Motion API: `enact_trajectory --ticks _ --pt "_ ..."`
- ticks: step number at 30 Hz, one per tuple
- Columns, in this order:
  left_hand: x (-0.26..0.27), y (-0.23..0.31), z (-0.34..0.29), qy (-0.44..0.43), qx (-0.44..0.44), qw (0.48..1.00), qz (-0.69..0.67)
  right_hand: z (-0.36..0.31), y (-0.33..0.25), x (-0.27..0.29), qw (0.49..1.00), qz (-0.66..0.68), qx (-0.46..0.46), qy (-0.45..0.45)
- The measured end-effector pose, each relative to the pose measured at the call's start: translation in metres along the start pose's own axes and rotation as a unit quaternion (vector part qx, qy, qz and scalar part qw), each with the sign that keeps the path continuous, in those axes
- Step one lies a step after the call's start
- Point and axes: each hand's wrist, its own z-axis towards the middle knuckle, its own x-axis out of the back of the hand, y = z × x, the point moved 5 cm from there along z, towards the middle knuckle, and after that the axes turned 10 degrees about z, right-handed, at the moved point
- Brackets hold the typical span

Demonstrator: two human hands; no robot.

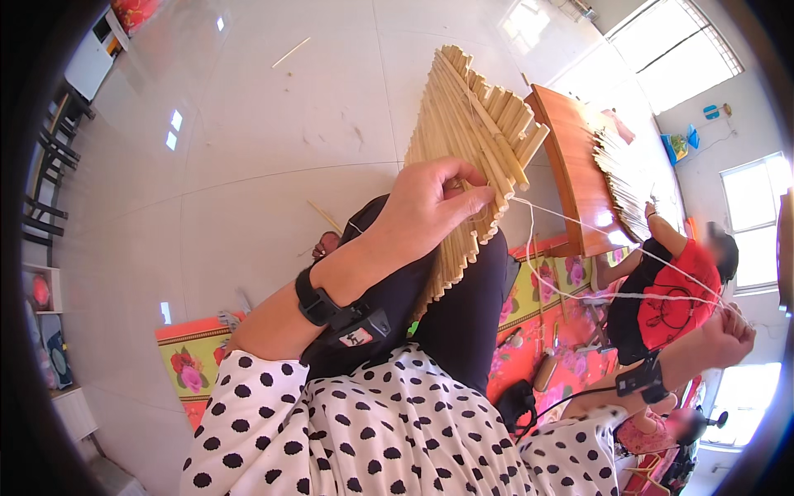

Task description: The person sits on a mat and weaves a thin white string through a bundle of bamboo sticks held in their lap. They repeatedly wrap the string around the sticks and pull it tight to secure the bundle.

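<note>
A mat of thin, pale yellow stalks lies across my lap, fanning out away from me. My left hand pinches its right edge, thumb and fingers closed near the stalk ends. From that edge a white string runs to the right in a long loop. Its far end is in the closed fingers of my right hand, which is stretched out to the right, well apart from the mat. The upper strand looks nearly straight, while the lower one sags. My left fingertips are partly hidden.
Beyond the mat at right stands a brown wooden table bearing another stalk mat. A person in red works beside it; another person sits lower right. Floral mats cover floor around me. A loose stalk lies on the tiles.
</note>
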Motion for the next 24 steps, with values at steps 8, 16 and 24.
enact_trajectory --ticks 8,16,24 --pt "-0.002 -0.009 0.008 -0.151 0.161 0.944 -0.244 0.007 0.065 -0.044 0.933 -0.339 0.062 -0.102" --pt "0.036 -0.008 0.004 -0.052 0.114 0.976 -0.177 -0.069 -0.024 -0.106 0.965 -0.246 0.059 -0.068" --pt "0.016 0.003 0.004 -0.062 0.028 0.993 0.093 -0.146 -0.097 -0.177 0.946 -0.016 -0.044 -0.322"
